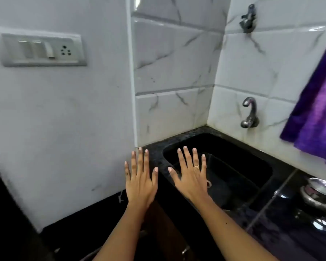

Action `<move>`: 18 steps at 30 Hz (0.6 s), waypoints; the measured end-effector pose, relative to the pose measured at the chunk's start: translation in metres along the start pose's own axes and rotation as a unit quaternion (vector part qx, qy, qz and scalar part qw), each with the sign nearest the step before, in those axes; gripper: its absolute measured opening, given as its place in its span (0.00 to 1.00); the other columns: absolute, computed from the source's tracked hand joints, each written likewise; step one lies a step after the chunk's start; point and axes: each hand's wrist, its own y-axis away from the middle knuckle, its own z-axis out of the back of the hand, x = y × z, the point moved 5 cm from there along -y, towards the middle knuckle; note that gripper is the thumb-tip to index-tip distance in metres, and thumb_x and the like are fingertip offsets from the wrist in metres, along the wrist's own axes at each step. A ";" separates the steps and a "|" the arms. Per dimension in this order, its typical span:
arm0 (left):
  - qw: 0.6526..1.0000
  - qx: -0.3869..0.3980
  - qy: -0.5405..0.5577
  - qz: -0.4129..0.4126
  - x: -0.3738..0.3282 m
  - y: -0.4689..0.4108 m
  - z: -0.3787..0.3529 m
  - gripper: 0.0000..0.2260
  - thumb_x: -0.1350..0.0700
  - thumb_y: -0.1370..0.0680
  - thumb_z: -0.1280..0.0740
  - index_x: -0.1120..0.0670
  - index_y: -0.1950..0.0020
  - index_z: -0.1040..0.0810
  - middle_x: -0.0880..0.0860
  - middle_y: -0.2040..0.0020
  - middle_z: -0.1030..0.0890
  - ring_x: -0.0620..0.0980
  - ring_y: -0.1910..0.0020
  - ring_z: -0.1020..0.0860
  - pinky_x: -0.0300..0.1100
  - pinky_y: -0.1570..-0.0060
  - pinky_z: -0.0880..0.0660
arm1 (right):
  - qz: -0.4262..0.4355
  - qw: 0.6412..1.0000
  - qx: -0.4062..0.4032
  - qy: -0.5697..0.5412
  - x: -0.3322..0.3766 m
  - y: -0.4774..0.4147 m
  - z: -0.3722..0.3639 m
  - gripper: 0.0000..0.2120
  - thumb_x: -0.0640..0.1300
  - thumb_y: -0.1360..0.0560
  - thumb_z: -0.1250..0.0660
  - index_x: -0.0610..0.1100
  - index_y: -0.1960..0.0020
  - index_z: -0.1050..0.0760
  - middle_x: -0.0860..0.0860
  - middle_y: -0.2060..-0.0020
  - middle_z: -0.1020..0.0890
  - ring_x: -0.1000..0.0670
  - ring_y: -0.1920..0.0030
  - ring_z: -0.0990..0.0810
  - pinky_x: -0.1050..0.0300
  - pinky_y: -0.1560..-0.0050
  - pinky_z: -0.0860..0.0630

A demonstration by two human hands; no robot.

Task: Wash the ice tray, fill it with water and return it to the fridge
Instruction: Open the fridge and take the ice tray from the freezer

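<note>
No ice tray anywhere in shot yet, both hands empty with fingers spread flat: left hand (140, 182) lower centre, right hand (191, 178) over the black sink (252, 162), so nearer the tap (249, 113) at centre right.

The sink (243, 166) under the right hand (193, 182) is black, the tiles (169, 53) beyond it white (grey streaks), the cloth (316, 113) to its right purple.

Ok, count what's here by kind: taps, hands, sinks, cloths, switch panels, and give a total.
Taps: 2, upper tap, lower tap
Hands: 2, left hand, right hand
Sink: 1
Purple cloth: 1
Switch panel: 1
Total: 7
</note>
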 end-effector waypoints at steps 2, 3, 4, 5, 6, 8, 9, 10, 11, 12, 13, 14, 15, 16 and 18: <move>0.999 -0.004 -0.024 0.033 0.021 0.011 0.013 0.28 0.42 0.20 0.61 0.54 0.23 0.50 0.55 0.23 0.48 0.52 0.25 0.56 0.51 0.28 0.61 | 0.007 1.000 0.024 -0.017 0.022 0.006 -0.004 0.33 0.63 0.24 0.50 0.45 0.27 0.38 0.46 0.27 0.35 0.42 0.27 0.41 0.44 0.29 0.60; 0.998 -0.013 -0.040 0.043 0.032 0.017 0.018 0.28 0.42 0.20 0.61 0.54 0.23 0.50 0.55 0.23 0.48 0.52 0.25 0.56 0.51 0.28 0.61 | 0.023 0.999 0.032 -0.022 0.036 0.010 -0.008 0.33 0.63 0.24 0.51 0.45 0.27 0.38 0.46 0.27 0.35 0.42 0.26 0.41 0.44 0.29 0.60; 0.997 -0.012 -0.056 0.055 0.045 0.025 0.024 0.28 0.42 0.20 0.61 0.54 0.23 0.50 0.55 0.23 0.47 0.52 0.25 0.56 0.51 0.28 0.61 | 0.031 0.998 0.051 -0.027 0.049 0.015 -0.012 0.33 0.64 0.24 0.52 0.45 0.27 0.38 0.46 0.27 0.35 0.42 0.26 0.42 0.44 0.29 0.60; 0.996 -0.017 -0.064 0.059 0.054 0.032 0.028 0.28 0.42 0.20 0.61 0.54 0.23 0.50 0.55 0.23 0.47 0.52 0.25 0.56 0.50 0.28 0.61 | 0.045 0.997 0.053 -0.032 0.060 0.018 -0.015 0.33 0.64 0.23 0.55 0.45 0.27 0.38 0.46 0.27 0.35 0.42 0.26 0.41 0.43 0.29 0.59; 0.995 -0.013 -0.076 0.069 0.064 0.040 0.034 0.28 0.42 0.20 0.61 0.54 0.23 0.50 0.55 0.23 0.47 0.52 0.25 0.55 0.51 0.28 0.61 | 0.056 0.995 0.069 -0.044 0.072 0.022 -0.016 0.34 0.64 0.23 0.58 0.45 0.27 0.37 0.45 0.28 0.34 0.41 0.27 0.40 0.43 0.29 0.57; 0.991 -0.011 -0.096 0.097 0.084 0.054 0.047 0.28 0.42 0.19 0.61 0.55 0.23 0.49 0.55 0.23 0.47 0.52 0.24 0.54 0.51 0.28 0.61 | 0.081 0.993 0.069 -0.057 0.094 0.026 -0.018 0.35 0.64 0.23 0.62 0.44 0.28 0.34 0.45 0.29 0.32 0.41 0.28 0.37 0.42 0.29 0.56; 0.988 -0.014 -0.108 0.114 0.095 0.063 0.054 0.28 0.42 0.19 0.62 0.55 0.23 0.49 0.55 0.23 0.46 0.52 0.24 0.53 0.51 0.28 0.60 | 0.096 0.991 0.064 -0.063 0.107 0.029 -0.018 0.36 0.64 0.23 0.62 0.43 0.29 0.34 0.45 0.29 0.31 0.41 0.28 0.37 0.42 0.29 0.56; 0.985 -0.013 -0.115 0.128 0.104 0.071 0.059 0.28 0.41 0.19 0.62 0.54 0.23 0.49 0.55 0.23 0.46 0.52 0.25 0.53 0.51 0.28 0.60 | 0.108 0.990 0.065 -0.070 0.117 0.032 -0.019 0.36 0.64 0.23 0.62 0.43 0.29 0.34 0.45 0.29 0.32 0.41 0.28 0.37 0.42 0.29 0.56; 0.982 -0.013 -0.123 0.142 0.112 0.081 0.066 0.28 0.41 0.19 0.62 0.54 0.23 0.48 0.54 0.23 0.46 0.52 0.24 0.52 0.51 0.28 0.59 | 0.122 0.987 0.071 -0.080 0.129 0.036 -0.020 0.36 0.64 0.23 0.62 0.43 0.28 0.35 0.45 0.29 0.32 0.41 0.27 0.39 0.42 0.29 0.57; 0.979 -0.018 -0.130 0.155 0.118 0.091 0.073 0.28 0.41 0.19 0.61 0.54 0.23 0.48 0.54 0.23 0.46 0.52 0.24 0.52 0.51 0.28 0.59 | 0.137 0.984 0.074 -0.089 0.140 0.040 -0.021 0.36 0.65 0.23 0.61 0.43 0.27 0.37 0.45 0.28 0.33 0.42 0.27 0.40 0.42 0.29 0.58; 0.976 -0.023 -0.141 0.167 0.126 0.101 0.080 0.28 0.42 0.19 0.61 0.54 0.23 0.48 0.54 0.23 0.47 0.52 0.25 0.52 0.51 0.28 0.59 | 0.151 0.980 0.080 -0.097 0.152 0.045 -0.022 0.35 0.65 0.23 0.59 0.44 0.27 0.38 0.46 0.28 0.34 0.42 0.26 0.42 0.43 0.29 0.59; 0.972 -0.026 -0.150 0.181 0.134 0.112 0.087 0.28 0.42 0.19 0.59 0.54 0.23 0.48 0.53 0.23 0.48 0.52 0.25 0.52 0.51 0.28 0.59 | 0.169 0.977 0.086 -0.101 0.164 0.051 -0.023 0.34 0.65 0.23 0.57 0.44 0.26 0.40 0.46 0.27 0.35 0.42 0.26 0.44 0.43 0.29 0.61; 0.968 -0.028 -0.161 0.192 0.140 0.121 0.093 0.27 0.43 0.19 0.57 0.54 0.23 0.48 0.52 0.23 0.49 0.52 0.24 0.52 0.51 0.28 0.59 | 0.182 0.973 0.093 -0.102 0.173 0.056 -0.023 0.34 0.64 0.24 0.54 0.44 0.26 0.40 0.46 0.27 0.35 0.42 0.26 0.44 0.43 0.29 0.62; 0.963 -0.032 -0.172 0.204 0.146 0.132 0.100 0.27 0.43 0.20 0.54 0.54 0.23 0.48 0.51 0.22 0.51 0.52 0.24 0.52 0.51 0.27 0.59 | 0.198 0.969 0.098 -0.107 0.184 0.062 -0.022 0.34 0.64 0.24 0.53 0.44 0.26 0.40 0.46 0.28 0.34 0.42 0.26 0.43 0.43 0.29 0.61; 0.952 -0.041 -0.195 0.233 0.154 0.153 0.116 0.27 0.44 0.21 0.52 0.54 0.24 0.47 0.51 0.22 0.52 0.52 0.24 0.53 0.52 0.28 0.58 | 0.226 0.962 0.102 -0.117 0.204 0.075 -0.018 0.34 0.64 0.24 0.53 0.44 0.27 0.38 0.45 0.28 0.33 0.41 0.27 0.40 0.42 0.29 0.58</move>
